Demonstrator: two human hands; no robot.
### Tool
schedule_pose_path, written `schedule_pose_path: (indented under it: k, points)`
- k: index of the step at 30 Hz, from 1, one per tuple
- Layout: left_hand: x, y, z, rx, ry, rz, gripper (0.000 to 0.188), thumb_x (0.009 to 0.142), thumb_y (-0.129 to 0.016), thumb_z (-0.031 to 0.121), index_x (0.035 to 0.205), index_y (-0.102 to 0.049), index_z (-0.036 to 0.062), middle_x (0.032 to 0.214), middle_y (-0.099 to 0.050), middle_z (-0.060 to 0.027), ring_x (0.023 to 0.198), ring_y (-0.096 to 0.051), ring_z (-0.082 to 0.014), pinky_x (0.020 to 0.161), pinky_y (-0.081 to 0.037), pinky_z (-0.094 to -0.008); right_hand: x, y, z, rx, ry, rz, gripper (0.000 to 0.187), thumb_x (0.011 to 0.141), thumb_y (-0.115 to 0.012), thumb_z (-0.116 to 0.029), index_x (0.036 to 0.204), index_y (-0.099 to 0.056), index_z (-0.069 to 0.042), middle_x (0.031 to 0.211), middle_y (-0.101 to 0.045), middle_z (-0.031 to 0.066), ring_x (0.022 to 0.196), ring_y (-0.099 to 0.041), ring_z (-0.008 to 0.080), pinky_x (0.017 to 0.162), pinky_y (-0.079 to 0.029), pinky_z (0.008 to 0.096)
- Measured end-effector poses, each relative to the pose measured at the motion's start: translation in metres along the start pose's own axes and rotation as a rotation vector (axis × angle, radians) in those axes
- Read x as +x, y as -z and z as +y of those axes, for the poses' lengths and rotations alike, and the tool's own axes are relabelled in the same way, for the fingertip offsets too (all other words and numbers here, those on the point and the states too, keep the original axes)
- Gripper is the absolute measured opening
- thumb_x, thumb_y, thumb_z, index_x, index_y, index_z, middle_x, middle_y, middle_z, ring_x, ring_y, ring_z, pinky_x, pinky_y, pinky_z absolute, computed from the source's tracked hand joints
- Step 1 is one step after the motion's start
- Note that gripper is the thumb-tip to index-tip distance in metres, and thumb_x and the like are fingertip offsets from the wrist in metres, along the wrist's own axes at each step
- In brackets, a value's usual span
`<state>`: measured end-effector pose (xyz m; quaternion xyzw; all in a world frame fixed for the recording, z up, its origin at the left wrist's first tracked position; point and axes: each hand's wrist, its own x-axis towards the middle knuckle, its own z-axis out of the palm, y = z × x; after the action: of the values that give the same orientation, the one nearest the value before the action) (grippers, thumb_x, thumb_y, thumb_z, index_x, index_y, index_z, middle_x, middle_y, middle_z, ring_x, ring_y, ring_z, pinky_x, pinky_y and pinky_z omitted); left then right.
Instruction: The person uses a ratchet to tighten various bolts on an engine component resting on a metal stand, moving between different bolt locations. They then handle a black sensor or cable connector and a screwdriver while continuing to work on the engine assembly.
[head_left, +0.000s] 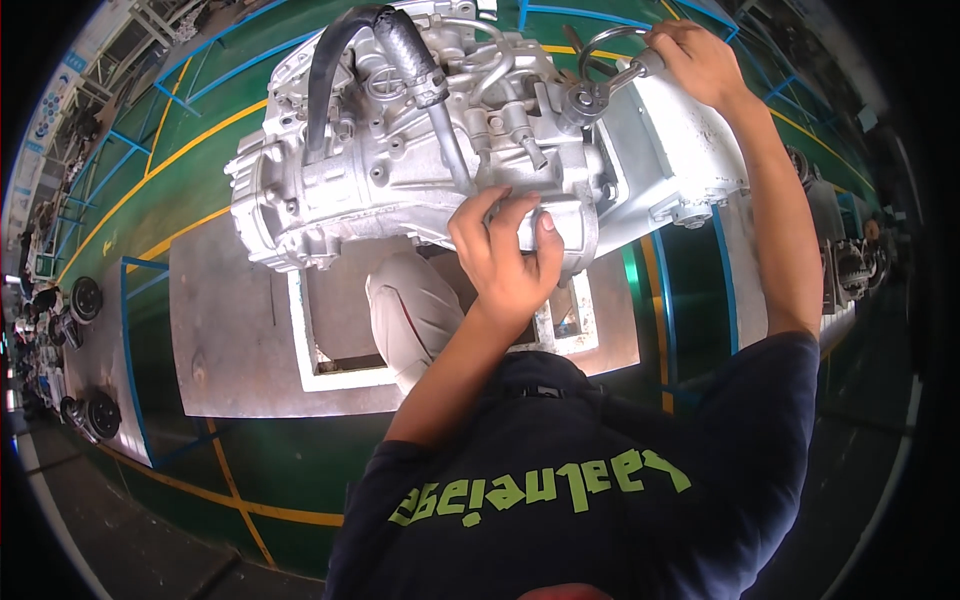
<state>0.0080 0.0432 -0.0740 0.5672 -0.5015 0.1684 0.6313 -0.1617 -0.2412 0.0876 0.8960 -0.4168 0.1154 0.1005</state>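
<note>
A large silver gearbox [350, 200] with ribbed casings, pipes and bolts stands in front of me. My left hand [510, 255] rests on the near side of its casing, fingers bent and apart, with the thumb toward the right. At the upper right, my right hand [690, 62] is closed round the handle of a ratchet wrench [628, 76]. The wrench's round head sits on the gearbox's upper right part; what lies beneath the head is hidden. Beside the wrench a curved metal pipe [600, 38] loops close to my right fingers.
A thick black hose [328, 85] arches over the gearbox's top. Beneath is a metal-topped bench [235, 340] with a white-edged rectangular opening. Blue rails [140, 262] and yellow lines [180, 365] mark the green floor. Round dark parts [100, 412] lie at the left, more machine parts [852, 268] at the right.
</note>
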Motion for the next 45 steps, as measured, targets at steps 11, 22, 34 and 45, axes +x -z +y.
schedule_pose_path:
  k: [11,22,34,45]
  points:
    - [0.002,-0.003,-0.004,-0.018,-0.022,0.044,0.024,0.086,-0.069,0.012,0.108,-0.068,0.0034,0.119,-0.06,-0.0196,0.109,-0.056,-0.0361,0.095,-0.044,-0.0451,-0.013,-0.005,0.013,-0.065,-0.01,0.003,0.052,0.1,-0.037,-0.04,0.123,-0.071,-0.01,0.137,-0.066,0.0085,0.127,-0.059,0.0319,0.109,-0.043,0.0366]
    - [0.0,0.0,-0.002,-0.074,-0.004,-0.034,0.025,0.086,-0.065,0.009,0.11,-0.067,0.0017,0.12,-0.06,-0.0206,0.109,-0.053,-0.036,0.096,-0.042,-0.045,0.009,0.007,-0.005,0.3,-0.276,-0.025,0.047,0.096,-0.051,-0.047,0.112,-0.071,-0.007,0.104,-0.073,0.0186,0.099,-0.068,0.0323,0.092,-0.05,0.0417]
    - [-0.002,0.002,-0.007,-0.017,-0.066,-0.047,0.027,0.087,-0.065,0.013,0.112,-0.067,0.0018,0.118,-0.062,-0.0209,0.107,-0.055,-0.0347,0.096,-0.041,-0.0435,0.116,0.023,-0.204,0.27,0.353,-0.174,0.044,0.088,-0.062,-0.045,0.106,-0.077,-0.007,0.109,-0.074,0.0214,0.106,-0.071,0.0385,0.093,-0.055,0.0482]
    - [0.003,0.006,-0.003,0.031,-0.044,-0.105,0.029,0.086,-0.068,0.012,0.114,-0.068,0.0046,0.123,-0.06,-0.0191,0.11,-0.054,-0.0357,0.092,-0.046,-0.0446,0.119,0.022,-0.196,0.316,0.284,-0.315,0.045,0.087,-0.058,-0.043,0.109,-0.078,-0.009,0.112,-0.076,0.0164,0.114,-0.069,0.0348,0.101,-0.052,0.0435]
